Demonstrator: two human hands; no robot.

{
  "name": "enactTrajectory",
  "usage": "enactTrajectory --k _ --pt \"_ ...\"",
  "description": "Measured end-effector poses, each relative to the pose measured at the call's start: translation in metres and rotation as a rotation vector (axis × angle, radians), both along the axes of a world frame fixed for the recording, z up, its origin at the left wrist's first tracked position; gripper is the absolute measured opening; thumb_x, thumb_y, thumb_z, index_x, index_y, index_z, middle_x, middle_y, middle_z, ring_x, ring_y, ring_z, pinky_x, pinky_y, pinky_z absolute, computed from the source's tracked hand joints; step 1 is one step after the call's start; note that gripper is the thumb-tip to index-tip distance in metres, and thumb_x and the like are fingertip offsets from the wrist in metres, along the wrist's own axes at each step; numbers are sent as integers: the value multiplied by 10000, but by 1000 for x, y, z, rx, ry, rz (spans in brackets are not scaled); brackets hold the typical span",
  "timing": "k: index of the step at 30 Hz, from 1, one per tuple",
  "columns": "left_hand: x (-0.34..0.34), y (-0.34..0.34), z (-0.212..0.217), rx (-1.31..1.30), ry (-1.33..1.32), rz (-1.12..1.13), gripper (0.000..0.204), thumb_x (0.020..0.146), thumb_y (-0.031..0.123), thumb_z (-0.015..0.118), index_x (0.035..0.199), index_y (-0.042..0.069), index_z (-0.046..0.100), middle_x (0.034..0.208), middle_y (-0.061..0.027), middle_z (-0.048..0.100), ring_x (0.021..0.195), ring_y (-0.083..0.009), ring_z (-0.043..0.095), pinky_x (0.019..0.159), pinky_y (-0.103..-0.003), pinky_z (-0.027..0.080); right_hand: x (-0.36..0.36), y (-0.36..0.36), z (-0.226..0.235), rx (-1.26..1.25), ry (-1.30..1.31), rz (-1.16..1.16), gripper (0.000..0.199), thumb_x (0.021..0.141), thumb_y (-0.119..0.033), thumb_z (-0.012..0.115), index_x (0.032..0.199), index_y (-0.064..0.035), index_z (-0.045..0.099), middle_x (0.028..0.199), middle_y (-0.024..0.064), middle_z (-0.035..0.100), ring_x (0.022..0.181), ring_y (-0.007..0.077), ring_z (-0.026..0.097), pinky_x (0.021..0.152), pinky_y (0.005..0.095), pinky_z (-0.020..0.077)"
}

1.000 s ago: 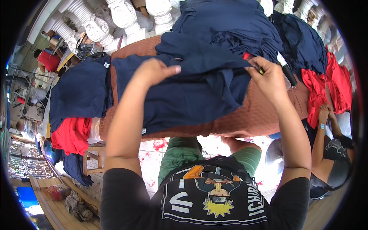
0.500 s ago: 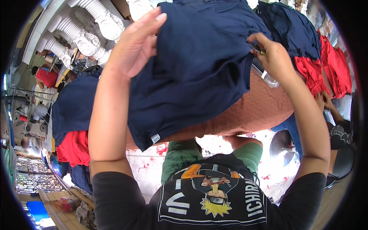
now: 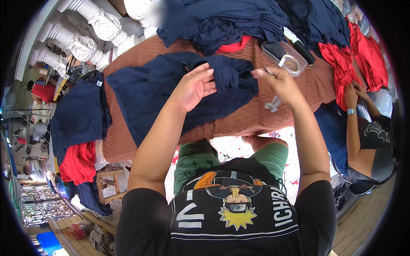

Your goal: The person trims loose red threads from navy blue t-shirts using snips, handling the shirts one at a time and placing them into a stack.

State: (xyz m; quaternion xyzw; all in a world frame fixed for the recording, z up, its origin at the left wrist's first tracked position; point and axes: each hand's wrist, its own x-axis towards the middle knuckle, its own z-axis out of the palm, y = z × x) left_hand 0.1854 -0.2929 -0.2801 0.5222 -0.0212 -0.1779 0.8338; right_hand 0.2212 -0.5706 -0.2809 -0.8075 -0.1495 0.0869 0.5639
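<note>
Garment of navy-blue cloth (image 3: 147,89) lies partly bunched on brown, textured-cloth-covered table (image 3: 252,121). Above table: left hand (image 3: 195,89) palm-up at bunch, fingers loosely parted; right hand (image 3: 281,85) pinches small dark tool (image 3: 269,71). Step judged: handling bunched part; next calls for firmer left grip.

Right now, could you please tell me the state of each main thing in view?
Left hand: open, palm partly showing
Right hand: closed on a small dark object
Navy garment: laid out, bunched near the hands
Clear container: holding small items
Brown cloth: draped, wrinkled
Navy pile: heaped, crumpled
</note>
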Motion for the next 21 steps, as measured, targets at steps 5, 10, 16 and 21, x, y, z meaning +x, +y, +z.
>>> enactTrajectory --k 5,10,16,21 --pt "-5 -7 -5 96 -92 -4 477 965 294 542 1364 46 460 1292 -111 578 1182 -223 570 1001 -370 434 -17 50 10 249 351 14 332 886 -411 688 766 -117 593 481 -83 409 371 27 306 376 233 199" --pt "-24 20 -4 1892 -608 -214 843 807 535 675 1434 45 396 1486 -180 375 1392 -364 312 1122 -596 159 11 21 54 645 41 -213 241 850 -314 740 791 -164 562 491 -89 413 375 33 310 379 219 203" --pt "-66 26 85 2399 -541 -2 556 774 474 712 1160 76 665 1301 -108 562 1328 -310 407 1098 -677 83 26 -48 45 703 60 -360 165 897 -248 678 849 -131 573 490 -74 381 364 38 288 369 225 190" --pt "-119 14 86 1863 -561 -337 332 785 331 732 996 76 710 1051 -82 674 1200 -279 527 1070 -618 180 7 -102 -2 217 199 -299 213 890 -261 692 981 -80 627 519 -80 395 379 25 297 380 218 181"
